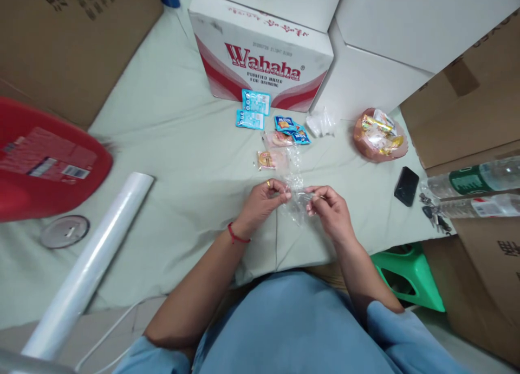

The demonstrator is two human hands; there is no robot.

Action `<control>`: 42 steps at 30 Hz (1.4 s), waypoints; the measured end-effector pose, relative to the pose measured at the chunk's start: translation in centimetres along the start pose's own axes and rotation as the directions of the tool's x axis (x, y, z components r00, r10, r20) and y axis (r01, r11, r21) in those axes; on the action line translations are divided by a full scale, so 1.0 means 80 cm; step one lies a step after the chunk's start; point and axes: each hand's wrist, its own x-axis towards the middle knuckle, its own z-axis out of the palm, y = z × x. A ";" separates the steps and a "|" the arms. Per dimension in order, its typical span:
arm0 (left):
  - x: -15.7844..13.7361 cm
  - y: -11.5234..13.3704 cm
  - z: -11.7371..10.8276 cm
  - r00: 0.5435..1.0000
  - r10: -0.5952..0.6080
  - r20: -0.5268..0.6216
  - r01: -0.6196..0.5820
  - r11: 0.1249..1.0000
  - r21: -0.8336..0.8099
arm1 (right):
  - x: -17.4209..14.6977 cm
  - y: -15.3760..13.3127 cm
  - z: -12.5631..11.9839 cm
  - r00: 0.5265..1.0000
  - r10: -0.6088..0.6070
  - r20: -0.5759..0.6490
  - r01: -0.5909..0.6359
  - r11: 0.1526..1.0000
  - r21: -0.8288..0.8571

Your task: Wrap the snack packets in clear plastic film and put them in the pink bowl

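Observation:
Between both hands is a clear plastic bag (297, 207), crinkled and see-through. My left hand (266, 201), with a ring and a red wrist cord, pinches its left side. On the right side, my right hand (330, 207) pinches the same film between thumb and fingers. Just beyond the hands lies a small packet with a yellow-brown print (266, 160), partly under clear film. Behind it are a pinkish packet (280, 139) and several small blue snack packets (299, 134). Two light-blue sachets (257, 102) rest against the carton.
A Wahaha water carton (264, 60) stands at the back, with crumpled clear plastic (322, 122) before it. A pink bowl of wrapped items (376, 146), a black box-shaped object (406, 186), keys (436, 218) and bottles (467, 182) are right. Left are a plastic film roll (93, 260) and red container (52, 163).

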 end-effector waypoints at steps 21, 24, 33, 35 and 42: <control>-0.023 0.003 0.023 0.986 -0.023 -0.166 0.052 0.984 0.173 | 0.097 0.008 -0.034 0.988 -0.115 0.105 0.140 0.948 -0.286; -0.042 0.016 0.012 0.954 0.001 -0.299 0.068 0.973 0.221 | 0.107 0.017 -0.014 0.996 -0.087 0.014 0.088 0.979 -0.183; -0.134 0.029 -0.085 0.838 -0.063 -0.542 0.378 0.784 0.493 | 0.095 0.045 -0.031 0.999 -0.027 -0.039 0.019 0.981 -0.194; -0.148 0.033 -0.100 0.868 0.065 -0.493 0.354 0.615 0.704 | 0.089 0.043 -0.031 1.000 -0.024 -0.009 0.021 0.975 -0.222; -0.139 0.040 -0.031 0.935 0.352 0.030 -0.053 0.056 0.997 | 0.077 0.026 -0.020 0.998 -0.049 0.043 0.058 0.967 -0.250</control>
